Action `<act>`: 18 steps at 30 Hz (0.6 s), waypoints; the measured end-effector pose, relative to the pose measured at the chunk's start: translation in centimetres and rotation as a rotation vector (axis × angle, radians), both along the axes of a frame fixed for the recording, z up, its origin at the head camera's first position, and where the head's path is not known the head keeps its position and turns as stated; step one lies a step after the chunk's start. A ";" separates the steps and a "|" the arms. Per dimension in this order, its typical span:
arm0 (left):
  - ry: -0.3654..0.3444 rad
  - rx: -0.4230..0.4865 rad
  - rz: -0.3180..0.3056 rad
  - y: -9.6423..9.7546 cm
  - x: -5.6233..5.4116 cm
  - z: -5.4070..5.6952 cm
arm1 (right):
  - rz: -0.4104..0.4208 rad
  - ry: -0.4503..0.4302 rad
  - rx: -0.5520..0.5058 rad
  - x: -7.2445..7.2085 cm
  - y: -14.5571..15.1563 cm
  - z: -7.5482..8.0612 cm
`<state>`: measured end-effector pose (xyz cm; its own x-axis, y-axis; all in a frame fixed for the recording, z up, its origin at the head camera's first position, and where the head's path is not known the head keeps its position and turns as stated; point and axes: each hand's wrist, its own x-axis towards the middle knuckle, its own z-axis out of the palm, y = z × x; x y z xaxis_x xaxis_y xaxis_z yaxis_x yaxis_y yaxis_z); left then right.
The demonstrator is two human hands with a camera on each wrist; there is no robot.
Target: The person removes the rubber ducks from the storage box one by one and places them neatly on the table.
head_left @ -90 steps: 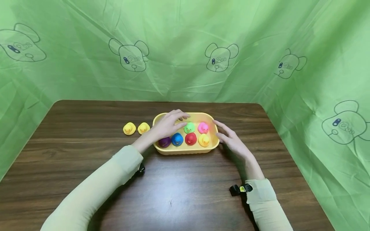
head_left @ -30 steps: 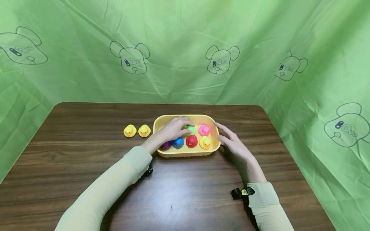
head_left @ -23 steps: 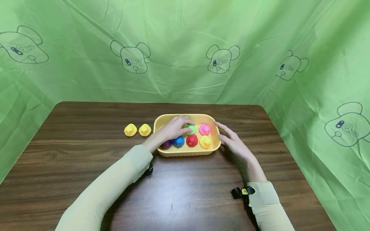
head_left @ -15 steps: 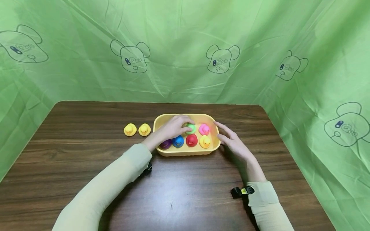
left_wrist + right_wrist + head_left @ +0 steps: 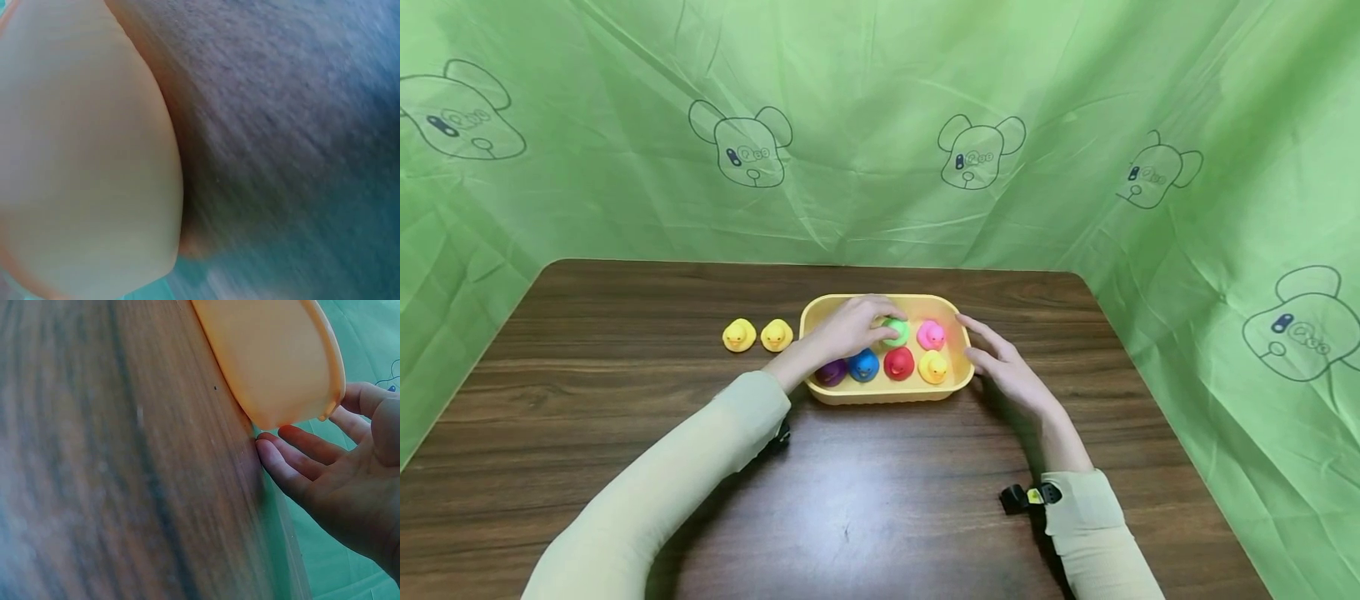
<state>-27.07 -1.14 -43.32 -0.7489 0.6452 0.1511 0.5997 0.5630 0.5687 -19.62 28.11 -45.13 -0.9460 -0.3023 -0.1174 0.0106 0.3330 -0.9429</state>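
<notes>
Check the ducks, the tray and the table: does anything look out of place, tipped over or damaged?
One mild oddity: two yellow ducks stand on the table, left of the tray in the head view, though a third yellow duck sits inside it. They look set apart, but upright; no spill or damage shows.

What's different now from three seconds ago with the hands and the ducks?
The left hand moved slightly rightward within the tray; its thumb and fingers, earlier not round the green duck, now pinch it. The right hand stays at the tray's right end. The ducks in the tray and the two yellow ducks on the table stayed put.
</notes>
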 end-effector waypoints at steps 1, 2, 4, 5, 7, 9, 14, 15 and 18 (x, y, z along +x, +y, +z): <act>0.002 -0.002 0.002 0.0 0.1 0.1 | -0.001 -0.001 0.000 0.0 0.0 0.0; 0.004 -0.003 0.002 -0.1 0.1 0.2 | -0.003 -0.002 -0.002 0.0 0.0 0.0; 0.006 -0.008 0.001 -0.2 0.3 0.4 | -0.004 -0.002 -0.003 0.0 0.1 -0.1; 0.007 -0.010 0.000 -0.3 0.3 0.5 | -0.005 -0.001 -0.002 0.0 0.1 -0.1; 0.010 -0.012 -0.003 -0.6 0.5 0.8 | -0.006 -0.001 -0.003 0.0 0.1 -0.1; 0.016 -0.015 -0.005 -0.9 0.7 1.0 | -0.004 -0.003 -0.003 0.0 0.1 -0.1; 0.051 -0.014 -0.019 -1.8 1.2 1.5 | 0.003 -0.005 -0.009 0.0 0.0 0.1; 0.060 -0.014 -0.025 -2.0 1.3 1.7 | 0.005 -0.003 -0.009 0.0 0.0 0.1; 0.081 -0.015 -0.034 -2.6 1.5 2.0 | 0.008 0.000 -0.009 0.0 0.0 0.2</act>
